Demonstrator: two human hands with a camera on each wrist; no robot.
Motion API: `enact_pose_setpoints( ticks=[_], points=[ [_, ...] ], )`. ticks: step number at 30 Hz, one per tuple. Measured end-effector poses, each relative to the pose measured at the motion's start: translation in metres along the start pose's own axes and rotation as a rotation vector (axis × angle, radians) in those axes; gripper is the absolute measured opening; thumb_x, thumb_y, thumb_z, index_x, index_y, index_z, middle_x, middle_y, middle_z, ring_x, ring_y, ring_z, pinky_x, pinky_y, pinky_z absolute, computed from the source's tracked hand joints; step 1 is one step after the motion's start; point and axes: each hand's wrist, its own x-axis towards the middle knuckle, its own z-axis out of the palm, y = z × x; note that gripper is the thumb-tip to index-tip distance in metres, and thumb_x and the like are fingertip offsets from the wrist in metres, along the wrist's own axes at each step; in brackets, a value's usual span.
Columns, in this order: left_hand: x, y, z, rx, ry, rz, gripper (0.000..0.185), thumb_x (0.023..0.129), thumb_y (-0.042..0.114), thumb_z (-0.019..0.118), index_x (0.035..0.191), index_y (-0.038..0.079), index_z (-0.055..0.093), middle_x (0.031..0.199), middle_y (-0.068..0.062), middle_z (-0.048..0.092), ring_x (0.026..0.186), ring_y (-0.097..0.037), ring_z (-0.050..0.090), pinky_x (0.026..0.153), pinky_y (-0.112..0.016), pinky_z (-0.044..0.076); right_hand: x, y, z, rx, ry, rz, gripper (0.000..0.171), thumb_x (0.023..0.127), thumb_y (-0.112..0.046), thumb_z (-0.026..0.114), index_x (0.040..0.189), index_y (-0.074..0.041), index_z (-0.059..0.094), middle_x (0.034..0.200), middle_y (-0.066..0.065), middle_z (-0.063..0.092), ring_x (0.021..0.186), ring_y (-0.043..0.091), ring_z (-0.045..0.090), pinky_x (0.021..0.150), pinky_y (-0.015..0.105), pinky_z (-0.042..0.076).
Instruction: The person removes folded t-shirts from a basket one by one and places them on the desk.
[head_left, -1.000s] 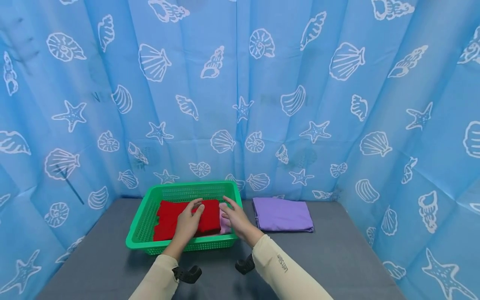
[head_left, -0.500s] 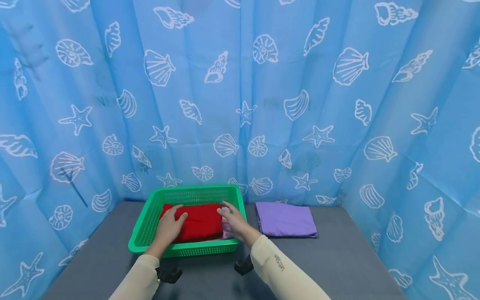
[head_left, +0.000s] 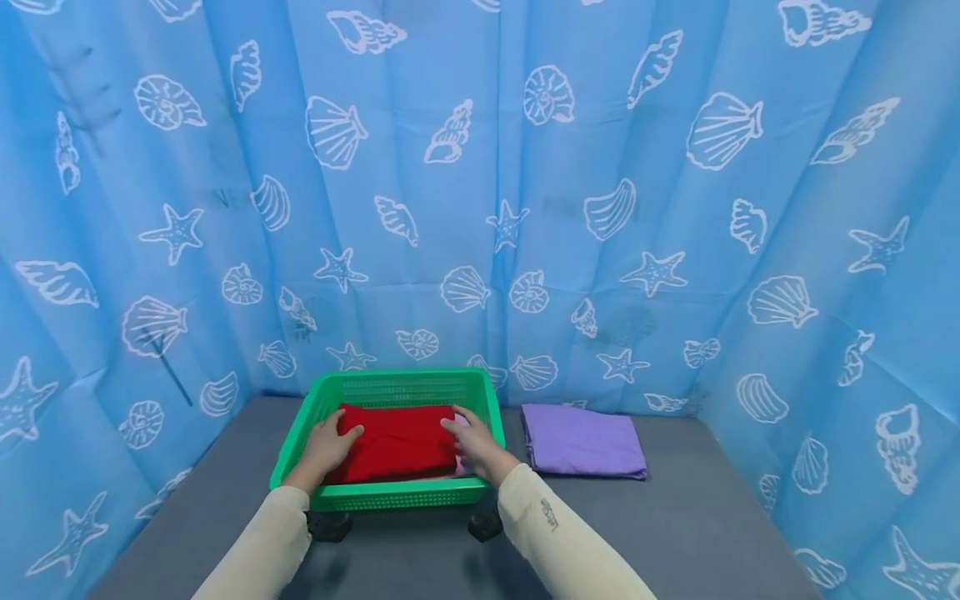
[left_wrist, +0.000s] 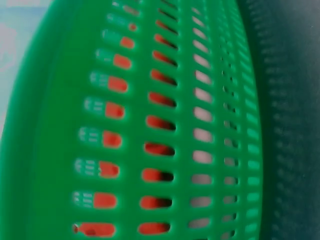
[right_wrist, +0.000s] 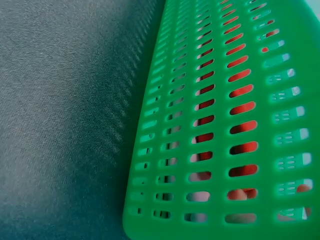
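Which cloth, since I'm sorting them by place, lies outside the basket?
The purple cloth, lying on the table right of the green basket; the red cloth and pink cloth are inside it.

We count one green perforated basket [head_left: 405, 498]; one red cloth [head_left: 401, 443], one partly hidden pink cloth [head_left: 463, 468] and one purple cloth [head_left: 587, 443], three in all; one left hand [head_left: 327, 445], one right hand [head_left: 478, 442]; two cream sleeves [head_left: 258, 542]; two black wrist devices [head_left: 330, 525]; one grey tabletop [head_left: 675, 517].

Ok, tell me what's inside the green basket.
The green basket holds a red cloth over a pink cloth, which peeks out at the right and front. The rest of the pink, and anything beneath, is covered.
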Motion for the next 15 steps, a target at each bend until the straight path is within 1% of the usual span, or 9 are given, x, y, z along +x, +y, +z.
enact_pose_setpoints(
  ticks=[1, 2, 4, 6, 12, 15],
  points=[
    [0.001, 0.0, 0.0, -0.006, -0.007, -0.005, 0.067, 0.102, 0.028, 0.048, 0.151, -0.008, 0.02, 0.15, -0.039, 0.021, 0.137, -0.057, 0.021, 0.107, -0.067, 0.031, 0.001, 0.0, -0.001, 0.002, -0.001, 0.007, 0.064, 0.101, -0.032, 0.053, 0.155, -0.01, 0.026, 0.133, 0.023, 0.051, 0.11, 0.037, 0.059, 0.087, 0.048, 0.052],
    [0.002, 0.0, -0.001, -0.01, -0.012, -0.004, 0.067, 0.102, 0.029, 0.047, 0.151, -0.008, 0.02, 0.151, -0.039, 0.021, 0.138, -0.057, 0.021, 0.107, -0.067, 0.031, 0.001, 0.0, -0.002, 0.004, -0.004, 0.015, 0.063, 0.102, -0.031, 0.052, 0.155, -0.009, 0.025, 0.142, 0.025, 0.045, 0.12, 0.043, 0.054, 0.093, 0.054, 0.05],
    [0.004, -0.001, -0.002, -0.022, -0.019, 0.003, 0.067, 0.102, 0.028, 0.047, 0.151, -0.009, 0.019, 0.151, -0.038, 0.022, 0.138, -0.057, 0.022, 0.108, -0.067, 0.03, 0.002, 0.0, -0.003, 0.017, -0.014, 0.029, 0.065, 0.102, -0.03, 0.051, 0.156, -0.009, 0.023, 0.147, 0.027, 0.039, 0.127, 0.047, 0.049, 0.099, 0.06, 0.045],
    [0.006, -0.003, -0.002, -0.045, -0.038, -0.004, 0.068, 0.103, 0.029, 0.046, 0.151, -0.009, 0.017, 0.151, -0.038, 0.021, 0.138, -0.056, 0.022, 0.109, -0.066, 0.029, 0.003, 0.0, -0.004, 0.016, -0.013, 0.036, 0.065, 0.102, -0.031, 0.051, 0.157, -0.01, 0.022, 0.148, 0.028, 0.038, 0.126, 0.047, 0.05, 0.099, 0.06, 0.045],
    [0.011, -0.013, -0.001, -0.116, -0.093, -0.056, 0.07, 0.103, 0.029, 0.044, 0.153, -0.007, 0.011, 0.154, -0.037, 0.016, 0.14, -0.055, 0.02, 0.112, -0.065, 0.026, 0.004, 0.001, 0.0, 0.0, 0.005, 0.043, 0.069, 0.103, -0.034, 0.051, 0.158, -0.01, 0.017, 0.148, 0.033, 0.037, 0.125, 0.048, 0.051, 0.102, 0.061, 0.042],
    [0.014, -0.017, 0.001, -0.138, -0.12, -0.057, 0.07, 0.104, 0.029, 0.043, 0.154, -0.005, 0.008, 0.156, -0.036, 0.011, 0.141, -0.056, 0.016, 0.112, -0.066, 0.023, 0.006, 0.003, 0.001, -0.02, 0.011, 0.049, 0.068, 0.102, -0.034, 0.051, 0.157, -0.009, 0.018, 0.147, 0.032, 0.038, 0.124, 0.047, 0.052, 0.103, 0.06, 0.042]
  ],
)
